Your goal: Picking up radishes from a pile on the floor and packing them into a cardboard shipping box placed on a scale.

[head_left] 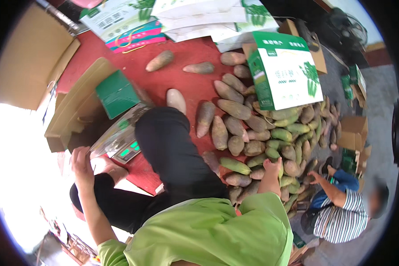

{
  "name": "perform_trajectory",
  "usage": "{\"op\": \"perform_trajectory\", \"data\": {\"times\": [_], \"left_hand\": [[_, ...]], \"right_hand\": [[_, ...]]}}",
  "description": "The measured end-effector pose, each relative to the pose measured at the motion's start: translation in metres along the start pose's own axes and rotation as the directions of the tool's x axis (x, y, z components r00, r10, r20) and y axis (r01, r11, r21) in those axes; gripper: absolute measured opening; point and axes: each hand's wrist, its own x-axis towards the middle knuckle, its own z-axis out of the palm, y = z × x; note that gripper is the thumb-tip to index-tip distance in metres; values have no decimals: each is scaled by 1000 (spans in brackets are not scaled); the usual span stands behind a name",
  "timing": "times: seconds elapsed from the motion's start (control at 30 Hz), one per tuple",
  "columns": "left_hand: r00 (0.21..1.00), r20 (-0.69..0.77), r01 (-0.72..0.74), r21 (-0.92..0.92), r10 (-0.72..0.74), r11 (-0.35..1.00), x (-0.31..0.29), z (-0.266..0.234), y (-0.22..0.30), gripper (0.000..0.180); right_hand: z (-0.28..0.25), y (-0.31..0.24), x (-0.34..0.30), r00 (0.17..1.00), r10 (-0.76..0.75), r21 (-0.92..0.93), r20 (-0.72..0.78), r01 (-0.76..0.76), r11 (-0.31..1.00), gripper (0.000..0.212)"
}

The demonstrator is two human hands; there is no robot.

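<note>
Item: bamboo shoot pile (270, 133). I am reaching in with my right hand (272, 167), fingers probably closing on one firm, heavy shoot; I am gripping mid-body. My left hand (80, 160) is touching the scale (119, 141), fingers apart.

You wear a bright lime-green short-sleeved shirt (213, 232) of plain, unmarked cloth, creased into soft folds across the chest. Its sleeves end above the elbows, so both forearms are bare down to your left hand (81, 162) and right hand (272, 167). No gloves, watch or rings show on either. Below the shirt you have black trousers (173, 155), smooth and without pattern.
</note>
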Motion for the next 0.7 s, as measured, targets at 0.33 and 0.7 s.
{"op": "perform_trajectory", "data": {"times": [0.33,0.7], "left_hand": [[999,34,16,74,-18,997,-5,-3,3,19],[997,-56,-50,75,54,996,-9,-4,0,22]], "right_hand": [[75,106,-125,869,-182,-446,461,404,799,38],[225,197,-449,-7,86,-24,996,937,350,59]]}}
